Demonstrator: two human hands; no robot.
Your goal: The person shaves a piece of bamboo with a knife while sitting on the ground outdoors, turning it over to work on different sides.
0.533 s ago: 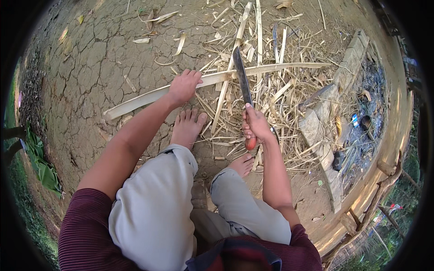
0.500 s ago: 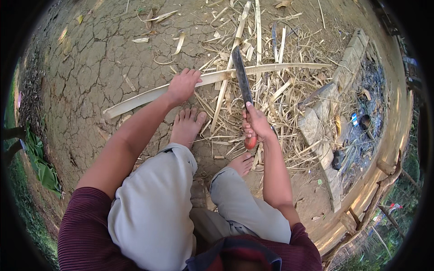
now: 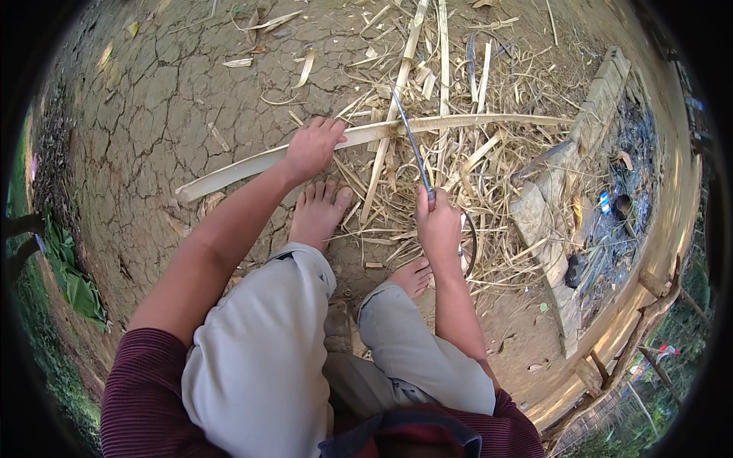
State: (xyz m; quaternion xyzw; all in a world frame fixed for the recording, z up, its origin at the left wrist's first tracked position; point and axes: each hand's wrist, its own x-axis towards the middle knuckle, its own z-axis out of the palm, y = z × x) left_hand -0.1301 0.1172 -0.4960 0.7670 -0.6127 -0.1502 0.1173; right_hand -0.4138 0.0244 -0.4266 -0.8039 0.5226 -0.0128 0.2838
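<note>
Machete (image 3: pixel 413 143) in right hand (image 3: pixel 439 229)

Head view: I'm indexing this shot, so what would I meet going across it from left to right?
Green leaves → left hand → right hand with the knife → blue-and-white scrap → small red-and-white object.
</note>
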